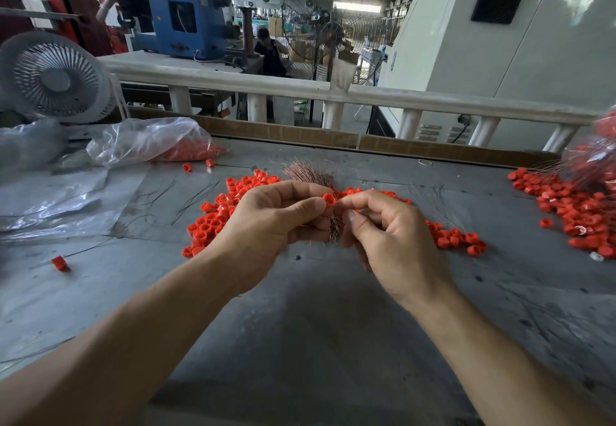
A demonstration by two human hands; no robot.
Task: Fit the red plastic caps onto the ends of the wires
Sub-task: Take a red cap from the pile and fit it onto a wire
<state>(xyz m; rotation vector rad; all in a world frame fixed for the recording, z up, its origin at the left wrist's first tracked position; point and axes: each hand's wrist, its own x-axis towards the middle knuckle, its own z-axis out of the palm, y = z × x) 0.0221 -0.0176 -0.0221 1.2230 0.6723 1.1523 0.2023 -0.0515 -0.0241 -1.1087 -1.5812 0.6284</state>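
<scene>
Your left hand [270, 215] holds a bundle of thin copper-coloured wires [308, 172], fingers curled round it, while thumb and forefinger pinch one red cap [329, 199] at its rim. Your right hand [390, 239] has its grip narrow, thumb and forefinger closed beside the cap; whether a single wire end lies between them cannot be made out. Both hands hover just above the grey surface [316, 325], over the loose pile of red caps [216, 215]. A second heap [580, 212] lies well apart to the right.

Judgement: the cap is light, stiff, smooth plastic and will likely slip or pop away, so hold it by the side wall, open end toward the wire. The wire is fine and bends easily; pinch it close to the tip.
</scene>
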